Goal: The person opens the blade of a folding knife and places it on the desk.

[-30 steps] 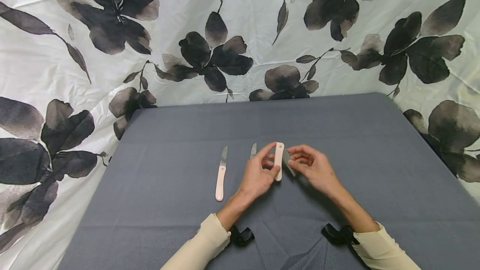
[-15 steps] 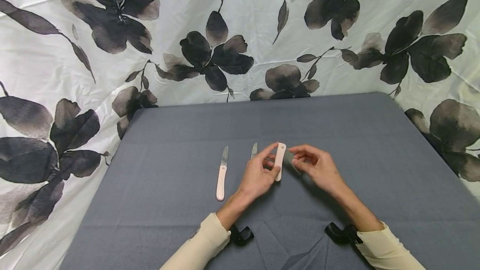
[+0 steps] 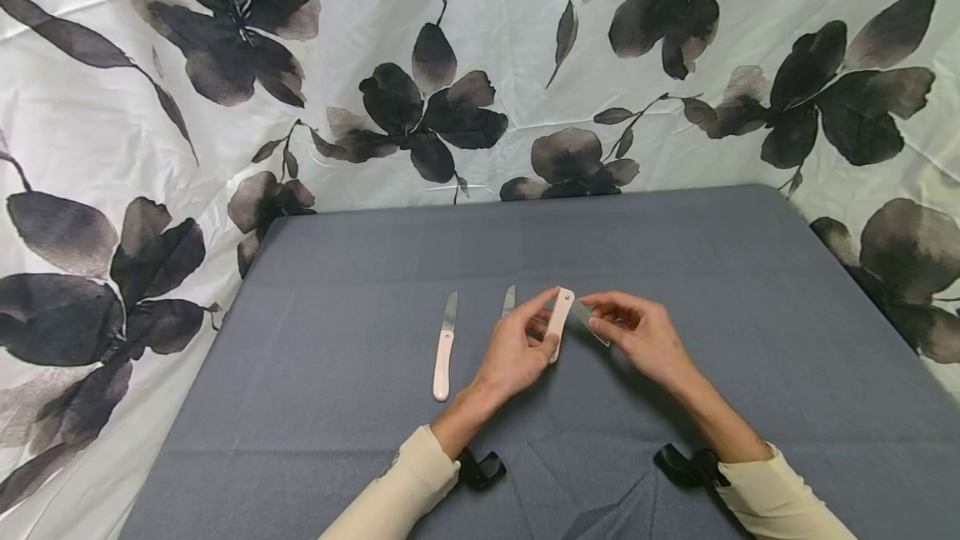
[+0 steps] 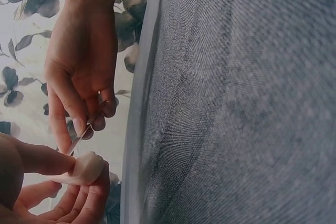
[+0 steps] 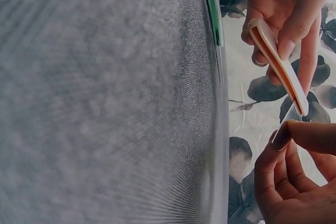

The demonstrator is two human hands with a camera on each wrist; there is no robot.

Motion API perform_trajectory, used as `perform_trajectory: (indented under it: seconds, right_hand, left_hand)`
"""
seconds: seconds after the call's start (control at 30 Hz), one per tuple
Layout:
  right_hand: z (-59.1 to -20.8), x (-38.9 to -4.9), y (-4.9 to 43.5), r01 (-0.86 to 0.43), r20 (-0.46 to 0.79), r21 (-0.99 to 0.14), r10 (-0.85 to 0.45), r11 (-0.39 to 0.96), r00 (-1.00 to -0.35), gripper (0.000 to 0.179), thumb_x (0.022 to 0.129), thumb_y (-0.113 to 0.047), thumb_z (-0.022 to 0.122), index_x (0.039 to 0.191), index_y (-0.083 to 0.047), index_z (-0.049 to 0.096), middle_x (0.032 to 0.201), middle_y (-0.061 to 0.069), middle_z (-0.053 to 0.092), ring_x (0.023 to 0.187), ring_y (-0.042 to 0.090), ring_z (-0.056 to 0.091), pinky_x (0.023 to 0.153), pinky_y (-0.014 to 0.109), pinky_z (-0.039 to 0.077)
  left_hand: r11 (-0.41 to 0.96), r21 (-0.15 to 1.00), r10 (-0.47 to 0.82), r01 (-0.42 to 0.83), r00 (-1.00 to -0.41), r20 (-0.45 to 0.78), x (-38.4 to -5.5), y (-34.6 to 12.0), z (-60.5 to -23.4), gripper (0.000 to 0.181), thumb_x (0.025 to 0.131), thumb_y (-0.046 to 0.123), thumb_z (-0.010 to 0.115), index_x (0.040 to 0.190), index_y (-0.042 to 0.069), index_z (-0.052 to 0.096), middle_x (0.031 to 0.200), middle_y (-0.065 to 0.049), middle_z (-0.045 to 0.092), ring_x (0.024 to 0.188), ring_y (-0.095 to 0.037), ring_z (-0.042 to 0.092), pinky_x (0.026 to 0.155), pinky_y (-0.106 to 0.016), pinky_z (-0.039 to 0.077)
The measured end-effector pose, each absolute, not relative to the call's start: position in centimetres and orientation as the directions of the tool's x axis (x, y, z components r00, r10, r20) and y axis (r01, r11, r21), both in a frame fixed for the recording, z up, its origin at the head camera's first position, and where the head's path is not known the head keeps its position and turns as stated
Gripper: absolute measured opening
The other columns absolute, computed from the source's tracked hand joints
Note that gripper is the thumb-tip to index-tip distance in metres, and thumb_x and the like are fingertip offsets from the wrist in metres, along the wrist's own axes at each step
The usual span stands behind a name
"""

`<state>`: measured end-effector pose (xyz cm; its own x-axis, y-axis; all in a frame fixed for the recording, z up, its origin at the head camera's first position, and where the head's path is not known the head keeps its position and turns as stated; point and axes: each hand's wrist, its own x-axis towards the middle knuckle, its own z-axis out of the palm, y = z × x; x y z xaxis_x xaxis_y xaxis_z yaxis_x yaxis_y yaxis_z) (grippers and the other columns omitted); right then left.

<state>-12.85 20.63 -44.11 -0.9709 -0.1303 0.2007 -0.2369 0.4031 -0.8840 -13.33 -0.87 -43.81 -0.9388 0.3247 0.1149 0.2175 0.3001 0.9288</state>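
A folding knife with a pale pink handle [image 3: 560, 319] is held up over the table, partly unfolded. My left hand [image 3: 516, 350] grips the handle between thumb and fingers. From the handle's upper end the metal blade [image 3: 592, 327] slants down to the right, pinched by my right hand [image 3: 637, 333]. The right wrist view shows the handle's slot [image 5: 275, 61] and the thumb and fingertips on the blade. To the left, an open pink-handled knife [image 3: 443, 357] lies with its blade pointing away. Another knife's blade [image 3: 509, 298] shows behind my left hand, its handle hidden.
A grey cloth covers the table [image 3: 337, 407], creased near the front. Behind and beside it hangs a white floral sheet [image 3: 525, 48]. Black straps [image 3: 483, 472] hang at both wrists. A green strip [image 5: 211, 3] lies along the table in the right wrist view.
My right hand has moved slightly right, swinging the blade farther from the handle. The handle has tilted a little to the right in my left hand. The knives on the table stay put.
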Motion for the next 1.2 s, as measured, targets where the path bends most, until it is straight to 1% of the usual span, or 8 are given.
perform_trajectory:
  seconds: [0.1, 0.2, 0.3, 0.4, 0.73, 0.83, 1.0, 1.2]
  right_hand:
    - [-44.11, -12.79, 20.71, -0.246, 0.212, -0.876, -0.128, 0.415, -0.969, 0.025, 0.096, -0.006, 0.074, 0.121, -0.006, 0.076, 0.098, 0.015, 0.072, 0.08, 0.007, 0.066, 0.064, 0.026, 0.055]
    - [-44.05, -12.74, 20.77, -0.254, 0.222, -0.868, -0.123, 0.427, -0.967, 0.025, 0.096, -0.007, 0.074, 0.12, -0.008, 0.076, 0.098, 0.014, 0.073, 0.081, 0.006, 0.066, 0.064, 0.024, 0.054]
    - [-44.0, -12.76, 20.81, -0.249, 0.219, -0.868, -0.117, 0.43, -0.969, 0.025, 0.095, -0.005, 0.074, 0.12, -0.005, 0.076, 0.097, 0.013, 0.073, 0.08, 0.006, 0.066, 0.063, 0.024, 0.054]
    - [-43.95, -12.75, 20.86, -0.228, 0.2, -0.874, -0.109, 0.428, -0.974, 0.025, 0.095, -0.004, 0.074, 0.12, -0.004, 0.076, 0.097, 0.013, 0.072, 0.079, 0.009, 0.066, 0.062, 0.025, 0.054]
    - [-43.75, -12.53, 20.85, -0.216, 0.184, -0.863, -0.114, 0.456, -0.976, 0.025, 0.096, -0.007, 0.074, 0.121, -0.008, 0.076, 0.099, 0.012, 0.072, 0.078, 0.018, 0.068, 0.062, 0.026, 0.054]
    - [-43.83, -12.58, 20.83, -0.23, 0.198, -0.852, -0.117, 0.47, -0.973, 0.024, 0.096, -0.007, 0.074, 0.12, -0.008, 0.077, 0.099, 0.011, 0.073, 0.079, 0.016, 0.068, 0.065, 0.025, 0.054]
    - [-43.92, -12.75, 20.86, -0.268, 0.237, -0.827, -0.126, 0.494, -0.963, 0.024, 0.096, -0.007, 0.074, 0.119, -0.012, 0.078, 0.098, 0.008, 0.074, 0.083, 0.007, 0.065, 0.072, 0.024, 0.054]
    - [-43.95, -12.72, 20.98, -0.282, 0.246, -0.815, -0.139, 0.506, -0.959, 0.024, 0.097, -0.008, 0.073, 0.119, -0.015, 0.078, 0.098, 0.006, 0.073, 0.084, 0.009, 0.065, 0.073, 0.024, 0.055]
  left_hand:
    - [0.313, 0.923, 0.332, 0.223, -0.936, 0.114, -13.31, -0.95, -43.79, 0.066, 0.091, -0.003, 0.068, 0.152, 0.018, 0.056, 0.119, -0.015, 0.072, 0.088, -0.01, 0.066, 0.074, -0.02, 0.056]
    - [0.321, 0.916, 0.336, 0.241, -0.933, 0.128, -13.29, -0.95, -43.73, 0.066, 0.091, -0.003, 0.068, 0.152, 0.019, 0.056, 0.118, -0.015, 0.072, 0.089, -0.013, 0.067, 0.075, -0.021, 0.056]
    - [0.328, 0.907, 0.345, 0.265, -0.927, 0.146, -13.29, -0.97, -43.72, 0.065, 0.09, -0.004, 0.067, 0.151, 0.017, 0.057, 0.117, -0.015, 0.072, 0.091, -0.018, 0.068, 0.076, -0.022, 0.057]
    - [0.342, 0.897, 0.355, 0.279, -0.923, 0.152, -13.3, -1.02, -43.7, 0.065, 0.091, -0.003, 0.067, 0.152, 0.016, 0.056, 0.117, -0.015, 0.072, 0.092, -0.02, 0.069, 0.077, -0.022, 0.057]
    - [0.398, 0.864, 0.384, 0.308, -0.911, 0.148, -13.42, -1.35, -43.65, 0.064, 0.092, -0.001, 0.066, 0.152, 0.019, 0.056, 0.116, -0.013, 0.071, 0.093, -0.016, 0.068, 0.079, -0.021, 0.056]
    - [0.414, 0.855, 0.387, 0.314, -0.91, 0.147, -13.42, -1.4, -43.68, 0.065, 0.092, -0.002, 0.065, 0.152, 0.019, 0.056, 0.116, -0.012, 0.071, 0.093, -0.017, 0.068, 0.078, -0.021, 0.055]
    - [0.428, 0.843, 0.394, 0.326, -0.907, 0.151, -13.49, -1.44, -43.79, 0.065, 0.091, -0.003, 0.065, 0.152, 0.018, 0.056, 0.115, -0.012, 0.071, 0.092, -0.018, 0.068, 0.077, -0.021, 0.055]
    - [0.439, 0.831, 0.4, 0.341, -0.903, 0.159, -13.52, -1.52, -43.97, 0.065, 0.091, -0.002, 0.065, 0.152, 0.018, 0.056, 0.113, -0.012, 0.071, 0.091, -0.018, 0.068, 0.076, -0.021, 0.055]
